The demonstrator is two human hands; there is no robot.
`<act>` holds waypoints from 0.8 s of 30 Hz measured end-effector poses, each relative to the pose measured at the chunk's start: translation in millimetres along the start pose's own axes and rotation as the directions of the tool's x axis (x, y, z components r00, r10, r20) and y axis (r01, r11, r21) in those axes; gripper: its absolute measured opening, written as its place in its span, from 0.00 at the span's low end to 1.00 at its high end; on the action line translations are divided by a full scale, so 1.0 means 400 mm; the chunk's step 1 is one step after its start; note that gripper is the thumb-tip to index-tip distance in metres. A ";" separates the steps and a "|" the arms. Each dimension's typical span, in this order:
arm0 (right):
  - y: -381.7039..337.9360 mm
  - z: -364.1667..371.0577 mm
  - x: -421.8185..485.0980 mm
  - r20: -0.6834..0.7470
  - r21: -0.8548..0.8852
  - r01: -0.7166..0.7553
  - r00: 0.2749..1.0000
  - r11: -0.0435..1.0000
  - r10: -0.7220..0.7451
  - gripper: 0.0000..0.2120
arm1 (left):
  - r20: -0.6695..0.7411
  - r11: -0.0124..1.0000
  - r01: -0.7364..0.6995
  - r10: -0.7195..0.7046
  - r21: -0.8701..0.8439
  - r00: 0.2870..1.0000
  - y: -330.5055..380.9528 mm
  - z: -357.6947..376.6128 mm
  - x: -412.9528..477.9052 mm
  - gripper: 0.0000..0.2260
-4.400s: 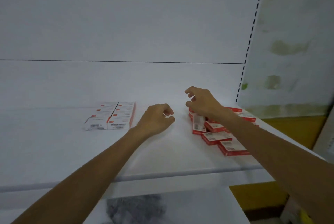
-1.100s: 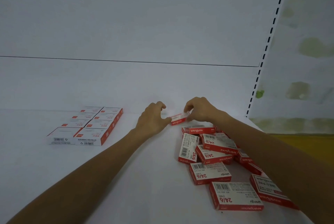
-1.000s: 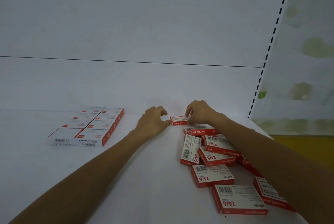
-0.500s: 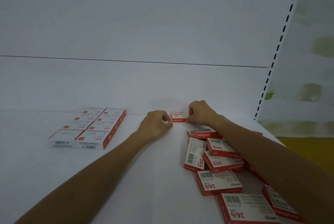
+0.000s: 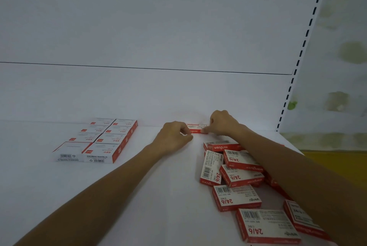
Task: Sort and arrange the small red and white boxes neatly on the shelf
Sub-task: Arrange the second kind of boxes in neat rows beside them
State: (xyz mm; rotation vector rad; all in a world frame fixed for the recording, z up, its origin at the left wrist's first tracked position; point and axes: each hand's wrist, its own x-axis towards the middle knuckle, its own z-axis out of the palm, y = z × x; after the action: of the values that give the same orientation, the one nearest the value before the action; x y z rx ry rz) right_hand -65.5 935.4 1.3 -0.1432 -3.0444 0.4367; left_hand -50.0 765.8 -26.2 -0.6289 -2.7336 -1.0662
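Note:
A small red and white box (image 5: 196, 128) lies flat at the back of the white shelf (image 5: 139, 196), against the back panel. My left hand (image 5: 174, 138) pinches its left end and my right hand (image 5: 222, 122) pinches its right end. A loose pile of red and white boxes (image 5: 236, 176) marked 24/6 sprawls on the right, partly hidden under my right forearm. At the left, a neat two-column block of boxes (image 5: 101, 140) lies flat.
The shelf's white back panel (image 5: 158, 90) rises right behind the held box. A slotted upright (image 5: 297, 63) stands at the right, with a stained wall (image 5: 341, 66) beyond it. Bare shelf lies between the neat block and the pile.
Both hands carried the small box from above the pile back to the rear of the shelf and set it flat against the back panel. The view has moved closer.

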 end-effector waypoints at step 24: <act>0.031 -0.073 -0.165 0.255 -0.087 0.025 0.967 0.996 -0.001 0.20 | 0.206 0.998 -0.021 0.032 -0.054 0.978 0.066 0.040 -0.065 0.08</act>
State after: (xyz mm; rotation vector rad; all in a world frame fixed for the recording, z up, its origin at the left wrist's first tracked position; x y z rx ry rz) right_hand 3.2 948.9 22.5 -0.0763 -3.3177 0.3417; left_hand -15.1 785.4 -28.9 -0.8258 -2.8694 -1.1274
